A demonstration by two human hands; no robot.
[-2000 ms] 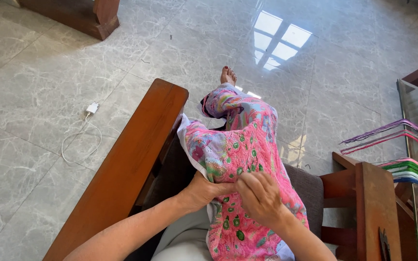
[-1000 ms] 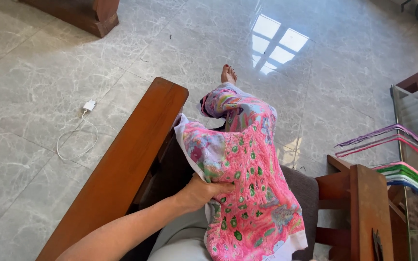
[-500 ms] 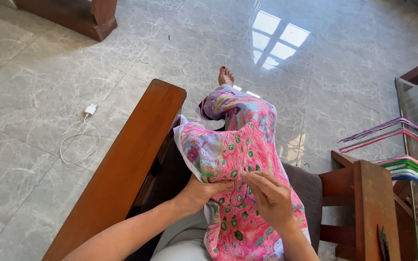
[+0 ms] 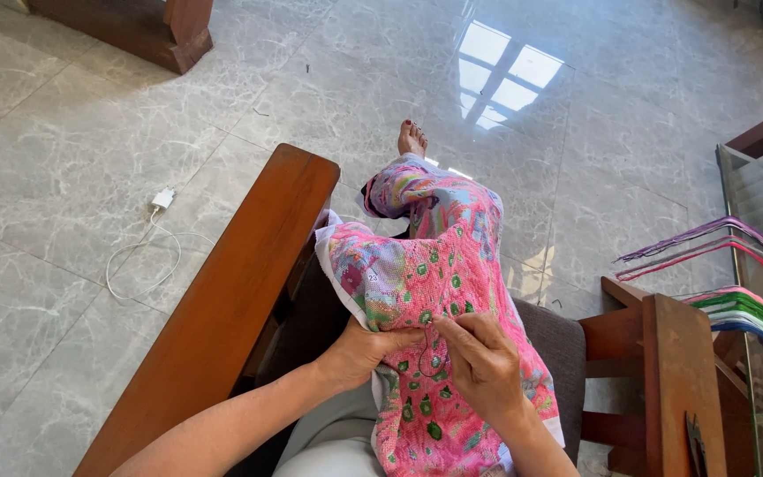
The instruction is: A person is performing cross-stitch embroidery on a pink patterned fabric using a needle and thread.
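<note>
A pink embroidery cloth (image 4: 417, 274) with green and red motifs lies over my lap and knee. My left hand (image 4: 366, 352) grips its folded edge from the left side. My right hand (image 4: 480, 362) rests on the cloth beside it, fingertips pinched together at a stitch, with a thin dark thread looping below them; any needle is too small to make out. My bare foot (image 4: 411, 140) shows on the floor beyond the knee.
A wooden armrest (image 4: 231, 309) runs along my left, another wooden armrest (image 4: 680, 380) on my right. Bundles of coloured thread (image 4: 735, 291) hang over a glass tabletop at the right edge. A white charger with cable (image 4: 156, 238) lies on the marble floor.
My right hand left the view a second ago, then came back onto the cloth and now pinches at a stitch beside my left hand. The left hand has kept its grip.
</note>
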